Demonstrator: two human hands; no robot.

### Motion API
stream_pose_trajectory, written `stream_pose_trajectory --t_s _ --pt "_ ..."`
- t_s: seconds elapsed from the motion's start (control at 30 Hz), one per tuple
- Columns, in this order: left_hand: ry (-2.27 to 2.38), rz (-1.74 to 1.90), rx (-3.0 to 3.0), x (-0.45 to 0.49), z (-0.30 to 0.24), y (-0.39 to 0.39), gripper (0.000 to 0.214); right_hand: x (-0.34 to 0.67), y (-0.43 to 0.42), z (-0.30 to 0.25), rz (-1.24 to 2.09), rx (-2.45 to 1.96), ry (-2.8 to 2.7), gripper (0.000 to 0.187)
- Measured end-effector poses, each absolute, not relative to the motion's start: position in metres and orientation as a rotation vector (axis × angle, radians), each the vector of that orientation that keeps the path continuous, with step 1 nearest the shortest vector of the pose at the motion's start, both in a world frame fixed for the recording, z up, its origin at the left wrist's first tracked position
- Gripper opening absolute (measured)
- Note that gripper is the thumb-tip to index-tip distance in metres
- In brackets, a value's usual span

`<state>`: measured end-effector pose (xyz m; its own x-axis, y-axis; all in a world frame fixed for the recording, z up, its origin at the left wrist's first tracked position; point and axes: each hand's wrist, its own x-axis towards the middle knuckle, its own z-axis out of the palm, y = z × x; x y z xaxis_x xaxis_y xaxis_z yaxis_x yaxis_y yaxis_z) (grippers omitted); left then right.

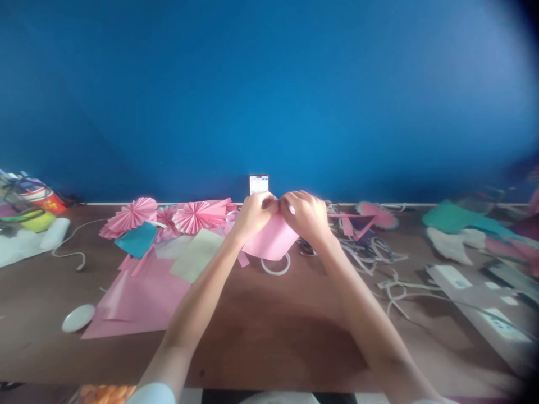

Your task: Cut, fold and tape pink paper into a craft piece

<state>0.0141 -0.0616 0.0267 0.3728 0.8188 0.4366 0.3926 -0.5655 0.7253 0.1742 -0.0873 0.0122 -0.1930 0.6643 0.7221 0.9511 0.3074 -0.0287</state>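
A pink sheet of paper hangs above the table, gripped along its upper edge by both hands. My left hand pinches it at the top left, and my right hand has its fingers curled on the top right. The two hands almost meet, so the fingertips and the paper between them are partly hidden. Behind them a phone with a lit screen leans upright against the blue wall. Below the sheet's lower edge lies a white ring.
Pink pleated paper fans, a teal piece and large pink paper lie left, near a white round object. Loose strips and cords, green paper and a power strip occupy the right.
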Motion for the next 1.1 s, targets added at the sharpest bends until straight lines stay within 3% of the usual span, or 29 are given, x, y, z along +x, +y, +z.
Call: stream_pose_trajectory --t_s 0.4,0.77,1.1 --pt "0.979 1.017 2.167 0.0123 0.0277 -0.0603 0.029 0.1819 -0.0891 0.0178 -0.622 -1.353 -2.054 0.027" --pt "0.978 0.989 2.278 0.0154 0.0302 -0.0602 0.032 0.1761 -0.092 0.0202 -0.348 -1.506 -1.881 0.023" --pt "1.01 0.969 2.286 0.014 0.0316 -0.0604 0.028 0.176 -0.0904 0.0175 -0.335 -1.502 -1.862 0.021"
